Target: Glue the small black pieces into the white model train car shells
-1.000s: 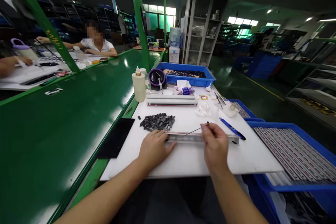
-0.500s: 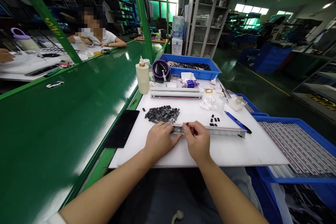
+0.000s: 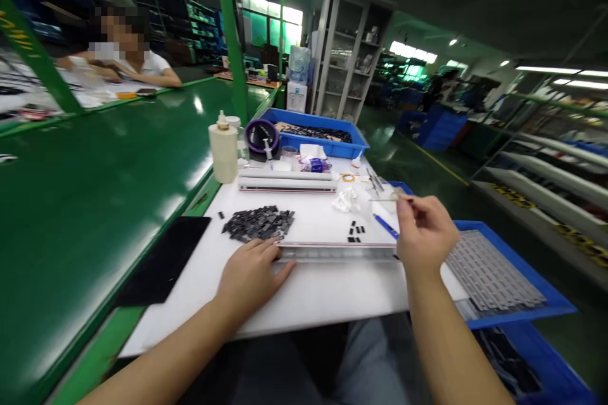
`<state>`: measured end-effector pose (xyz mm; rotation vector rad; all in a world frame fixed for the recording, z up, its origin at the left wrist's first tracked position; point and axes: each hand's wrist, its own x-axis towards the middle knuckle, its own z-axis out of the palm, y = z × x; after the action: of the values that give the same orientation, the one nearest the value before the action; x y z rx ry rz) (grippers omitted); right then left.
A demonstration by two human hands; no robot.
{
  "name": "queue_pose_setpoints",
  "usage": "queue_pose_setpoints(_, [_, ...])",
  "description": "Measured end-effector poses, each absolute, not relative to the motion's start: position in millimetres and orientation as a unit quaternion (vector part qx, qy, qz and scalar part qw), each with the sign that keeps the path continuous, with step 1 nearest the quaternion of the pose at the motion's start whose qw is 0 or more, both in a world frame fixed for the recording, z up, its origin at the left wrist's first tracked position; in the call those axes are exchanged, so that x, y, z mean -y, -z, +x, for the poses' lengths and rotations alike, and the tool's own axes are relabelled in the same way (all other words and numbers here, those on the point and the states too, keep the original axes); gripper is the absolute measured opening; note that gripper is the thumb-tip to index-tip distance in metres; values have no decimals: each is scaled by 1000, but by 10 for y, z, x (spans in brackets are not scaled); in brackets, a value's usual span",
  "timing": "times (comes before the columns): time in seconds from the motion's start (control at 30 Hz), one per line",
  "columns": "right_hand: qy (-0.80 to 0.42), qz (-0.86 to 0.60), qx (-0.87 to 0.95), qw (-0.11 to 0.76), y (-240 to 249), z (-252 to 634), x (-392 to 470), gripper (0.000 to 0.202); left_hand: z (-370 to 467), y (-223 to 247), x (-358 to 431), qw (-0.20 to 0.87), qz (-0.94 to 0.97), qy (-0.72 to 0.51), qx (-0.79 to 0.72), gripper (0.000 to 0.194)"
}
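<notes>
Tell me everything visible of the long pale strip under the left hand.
The long, pale strip lies crosswise on the flat white board, a thin red line along its far edge. Its near side looks translucent, perhaps plastic; blur hides finer detail. The left hand touches its left end; the right hand may hide its right tip.

Left fingers (image 3: 255, 247) low; right fingers (image 3: 407, 215) higher, in a pinch.

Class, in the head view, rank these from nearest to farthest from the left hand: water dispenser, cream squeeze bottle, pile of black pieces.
1. Pile of black pieces: just beyond the left hand.
2. Cream squeeze bottle: farther back, leftward.
3. Water dispenser: in the background.
</notes>
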<state>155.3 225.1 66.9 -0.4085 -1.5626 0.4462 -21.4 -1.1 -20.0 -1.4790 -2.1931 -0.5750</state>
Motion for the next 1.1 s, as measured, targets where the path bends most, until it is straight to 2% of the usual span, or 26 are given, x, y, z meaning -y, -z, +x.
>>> queue_pose_setpoints(0.1, [-186, -359, 652, 641, -744, 1725, -3117, 32, -270, 237, 3, 233, -539, 202, 784, 33])
queue_pose_setpoints(0.17, [-183, -392, 647, 628, -723, 1815, -3561, 39, -296, 260, -4, 241, -539, 202, 781, 35])
queue_pose_setpoints(0.4, [-197, -436, 646, 594, -382, 1780, -4061, 43, -304, 265, 0, 220, -536, 203, 789, 36])
queue_pose_setpoints(0.57, [-193, -448, 680, 548, -331, 1592, -4222, 42, -324, 278, -4, 211, -535, 212, 790, 36])
queue_pose_setpoints(0.7, [-194, -430, 731, 494, -341, 1586, -4094, 41, -341, 287, -8, 213, -541, 221, 783, 35])
queue_pose_setpoints(0.8, [-199, -400, 752, 485, -233, 1757, -3650, 47, -315, 274, 15, 206, -539, 222, 786, 33])
queue_pose_setpoints(0.87, [-213, -347, 783, 470, -100, 1937, -3272, 40, -283, 259, 29, 192, -536, 219, 793, 31])
queue_pose_setpoints(0.93, [-152, -220, 870, 414, 54, 2115, -2940, 31, -253, 246, 31, 180, -532, 217, 799, 29])
queue_pose_setpoints(1.0, [-96, -144, 915, 363, 197, 2236, -2717, 39, -228, 241, 25, 181, -530, 213, 801, 28])
queue_pose_setpoints(1.1, [-72, -121, 930, 338, 343, 2277, -2597, 45, -198, 227, 18, 198, -528, 204, 800, 29])
